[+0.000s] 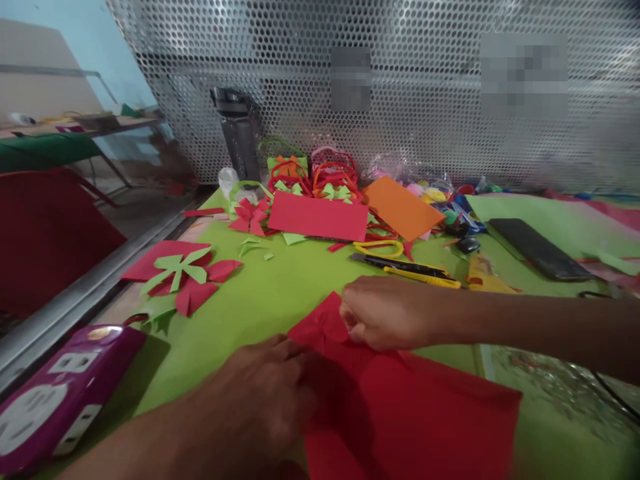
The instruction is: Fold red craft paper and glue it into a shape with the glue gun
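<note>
A large red sheet lies at the lower middle on the lime-green table covering, with a folded part at its upper left corner. My right hand is closed, its curled fingers pressing on that red corner; whether anything is pinched inside is hidden. At the sheet's left edge rests my left hand, knuckles up, its fingertips hidden and in shadow. Beyond the right hand lie a yellow-and-black cutter and yellow-handled scissors.
Left are red and green paper flowers and a purple power strip. Behind stand small paper baskets, a red card, an orange card and a dark bottle. A black phone lies right.
</note>
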